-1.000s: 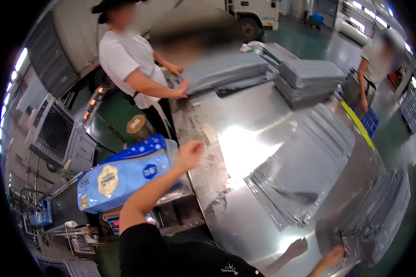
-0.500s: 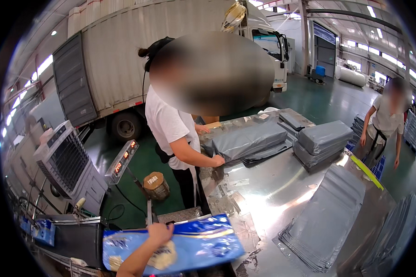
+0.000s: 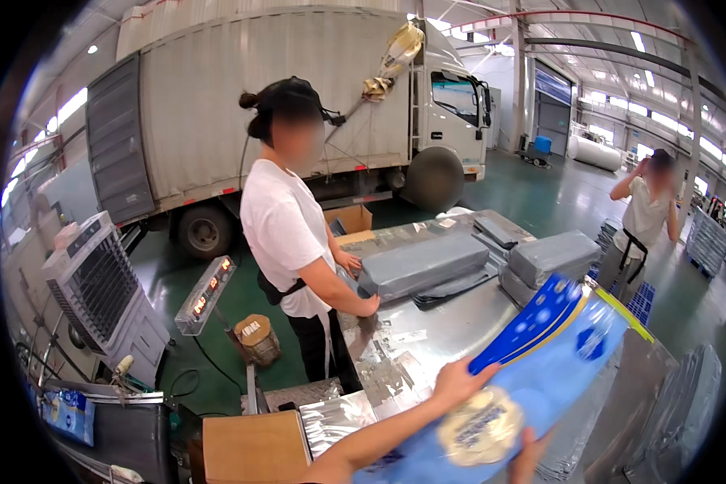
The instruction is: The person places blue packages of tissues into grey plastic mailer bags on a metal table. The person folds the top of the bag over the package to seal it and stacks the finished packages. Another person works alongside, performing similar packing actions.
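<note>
A large, glossy blue plastic package [image 3: 532, 375] with a cream-coloured printed patch hangs tilted over the near right part of the metal table [image 3: 407, 355]. My left hand [image 3: 462, 384] reaches across from the lower edge and grips its left side. At its lower right edge, my right hand [image 3: 531, 453] is closed on the same package, partly hidden and cut off by the frame. Below and behind the package lies a stack of flat grey plastic bags [image 3: 597, 403], largely covered by it.
Across the table a co-worker [image 3: 286, 234] handles a grey wrapped bundle [image 3: 427, 264]. Another grey bundle [image 3: 552, 256] lies farther right. A brown cardboard surface [image 3: 254, 448], digital display [image 3: 206, 297] and dark conveyor [image 3: 133, 431] are at left. Another person [image 3: 641, 218] stands at far right.
The blue package has moved from the scale area at lower left up and right over the table, now tilted. My right hand has come into view on it. The brown cardboard surface is uncovered.
</note>
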`<state>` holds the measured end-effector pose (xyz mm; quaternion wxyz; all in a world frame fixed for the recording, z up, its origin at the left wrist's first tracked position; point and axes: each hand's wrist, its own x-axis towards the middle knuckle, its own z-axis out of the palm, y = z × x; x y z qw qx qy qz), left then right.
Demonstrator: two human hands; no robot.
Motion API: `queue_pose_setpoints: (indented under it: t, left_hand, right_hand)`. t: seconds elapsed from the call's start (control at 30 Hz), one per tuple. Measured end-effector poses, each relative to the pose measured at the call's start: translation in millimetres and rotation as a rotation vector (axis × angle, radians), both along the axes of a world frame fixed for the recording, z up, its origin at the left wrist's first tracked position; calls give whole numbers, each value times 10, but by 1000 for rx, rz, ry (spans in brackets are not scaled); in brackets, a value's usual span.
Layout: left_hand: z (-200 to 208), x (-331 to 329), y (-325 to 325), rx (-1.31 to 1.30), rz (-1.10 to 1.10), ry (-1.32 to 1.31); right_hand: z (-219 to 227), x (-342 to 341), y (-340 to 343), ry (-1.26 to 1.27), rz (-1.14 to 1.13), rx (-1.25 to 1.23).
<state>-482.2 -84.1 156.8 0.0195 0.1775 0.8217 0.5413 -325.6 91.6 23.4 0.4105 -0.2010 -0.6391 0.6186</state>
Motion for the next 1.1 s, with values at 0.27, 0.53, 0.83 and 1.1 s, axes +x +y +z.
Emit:
queue_pose_setpoints:
  t: [0.27,0.53,0.83,1.1]
  left_hand:
    - [-757,271,1479,532,-718,-148]
    - [-2332,-595,2255,-163,-523,227]
    - [-3169,-638,2891,-893,-903,865]
    - [-2303,-897,3135,-501,-790,1038]
  right_hand:
    - [2007,1684,1374,-343,-92,377]
    - [255,2900,1664,-1237,-298,469]
    - [305,2732,1768,-1149,-158,326]
    - [-474,2515,2030,-533,386,-876]
